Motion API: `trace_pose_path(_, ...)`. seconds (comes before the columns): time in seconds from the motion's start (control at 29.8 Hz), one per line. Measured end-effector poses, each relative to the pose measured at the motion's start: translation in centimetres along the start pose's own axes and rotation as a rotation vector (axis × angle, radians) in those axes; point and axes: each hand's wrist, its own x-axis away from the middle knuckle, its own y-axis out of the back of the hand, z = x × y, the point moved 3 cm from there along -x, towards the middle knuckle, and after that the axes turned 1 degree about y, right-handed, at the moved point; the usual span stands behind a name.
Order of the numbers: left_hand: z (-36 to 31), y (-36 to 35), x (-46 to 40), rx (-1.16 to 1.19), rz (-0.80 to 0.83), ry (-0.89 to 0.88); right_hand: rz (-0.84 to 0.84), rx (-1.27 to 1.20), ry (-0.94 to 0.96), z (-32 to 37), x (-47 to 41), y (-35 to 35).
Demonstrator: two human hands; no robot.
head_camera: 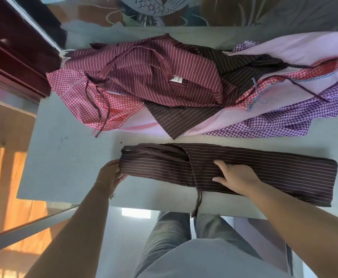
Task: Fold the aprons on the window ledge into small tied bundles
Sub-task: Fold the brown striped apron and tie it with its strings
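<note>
Two hands work a dark striped apron folded long on the near ledge: left hand pinches its left end, right hand presses spread fingers on its middle.

Both arms are bare, with no sleeves. A thin bracelet is on the left wrist. Grey trousers and a pale top.

Dark wood frame at left; fish-patterned glass behind.
</note>
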Motion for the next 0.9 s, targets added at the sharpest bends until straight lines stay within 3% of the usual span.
trace_pose_path(0.13, -1.6, -0.9, -1.0, -0.198, 0.039, 0.111, -0.197, -0.213, -0.048, 1.7, -1.2, 1.1)
trace_pose_path(0.27, -2.9, -2.2, -1.1, -0.510, 0.087, -0.041, -0.069, -0.238, -0.121, 2.9, -2.6, 0.5)
trace_pose_path(0.44, -3.1, -1.7, -0.2, -0.307, 0.158, -0.207, -0.090, -0.246, -0.149, 2.9, -2.4, 0.3)
trace_pose_path(0.64, -1.8, -0.4, -0.6, -0.411, 0.074, -0.053, -0.064, -0.208, -0.136, 3.0, -2.5, 0.5)
trace_pose_path(0.9, -4.4, -2.9, -2.5, -0.705, 0.017, -0.162, -0.009, -0.437, -0.250, 2.9, -3.9, 1.4)
